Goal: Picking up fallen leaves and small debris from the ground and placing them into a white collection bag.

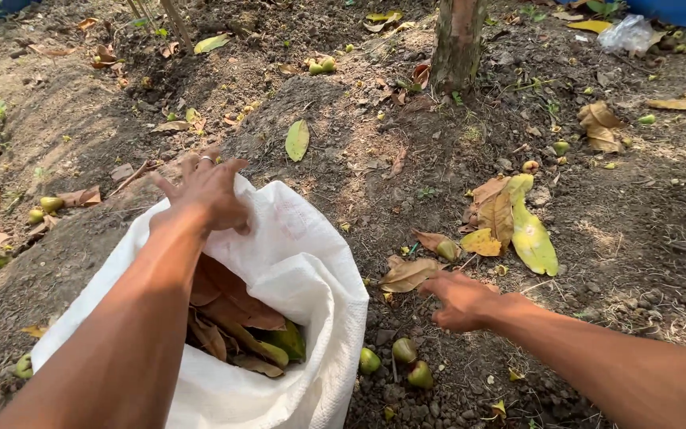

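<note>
Bare, lumpy soil (pixel 406 159) fills the view, strewn with dry leaves and small green fruits, and a thin trunk (pixel 456 40) rises from it at the top centre. A white sack (pixel 311 302) is seen at lower left, its mouth held open toward the camera; brown leaves and a few green fruits are packed inside. The sack's far rim is clamped by the left hand (pixel 206 193), fingers folded over the cloth edge, a ring seen on one finger. The near rim sags toward the ground on the right.

The right hand (pixel 462 300) is stretched low over the soil just right of the sack, palm down, fingers loosely together and pointed left; nothing is seen in it, though whether the fingertips touch the dry leaf (pixel 410 274) just ahead of them cannot be told. Three green fruits (pixel 404 349) lie close below that hand, hard against the sack's side. A large yellow leaf (pixel 533 234) and more brown ones are spread just beyond the hand.

Open ground is left between the hand and the trunk, broken only by a single green leaf (pixel 297 140) on a mound. A crumpled clear bag (pixel 627 33) lies at upper right, near a blue edge at the frame's corner.
</note>
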